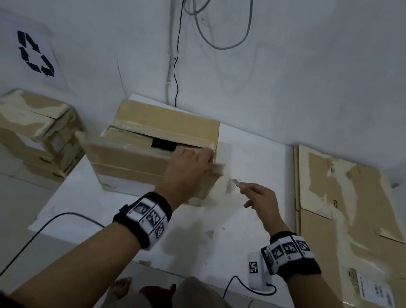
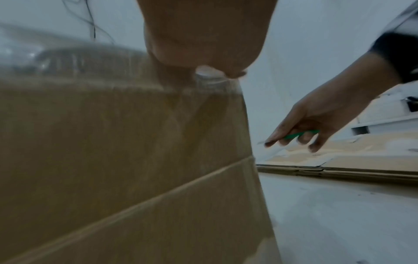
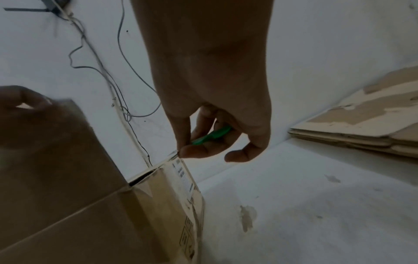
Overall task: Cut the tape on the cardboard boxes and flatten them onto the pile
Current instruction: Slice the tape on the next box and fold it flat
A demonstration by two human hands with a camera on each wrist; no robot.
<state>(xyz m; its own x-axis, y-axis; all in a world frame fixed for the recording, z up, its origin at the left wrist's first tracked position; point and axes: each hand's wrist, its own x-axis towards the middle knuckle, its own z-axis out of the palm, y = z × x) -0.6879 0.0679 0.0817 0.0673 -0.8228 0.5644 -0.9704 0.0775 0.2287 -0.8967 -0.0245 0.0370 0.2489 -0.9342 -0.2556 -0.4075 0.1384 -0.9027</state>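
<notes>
the cardboard box [image 1: 156, 153] sits on the white tabletop [image 1: 187, 228] against the wall, its top seam already parted with a dark gap showing between the flaps. the left hand [image 1: 185, 167] reaches over the near flap at the box's right end; from the left wrist view its fingers look curled over the flap edge, with clear tape [image 2: 210, 80] crinkled under them, so this grip seems clamped on the flap, though blur hides the detail. the right hand [image 1: 262, 197] hangs just beside the box's right corner, apart from it, its fingers closed around a small green cutter [image 3: 212, 134] with a thin blade poking forward.

to the right, the pile of flattened boxes [image 1: 357, 224] lies flat on the tabletop. to the left, two more taped boxes [image 1: 30, 132] stand stacked, not yet cut.

the box looks light and empty, its walls stiff along the panels but ready to fold at the creases. the tape is glossy and likely slippery, and the torn paper skin elsewhere suggests the surface peels easily. i would judge the flap edge near a corner the best place to hold, where the board is firmest. the bottom seam probably remains taped, so the box likely needs turning over for the blade before it collapses.
</notes>
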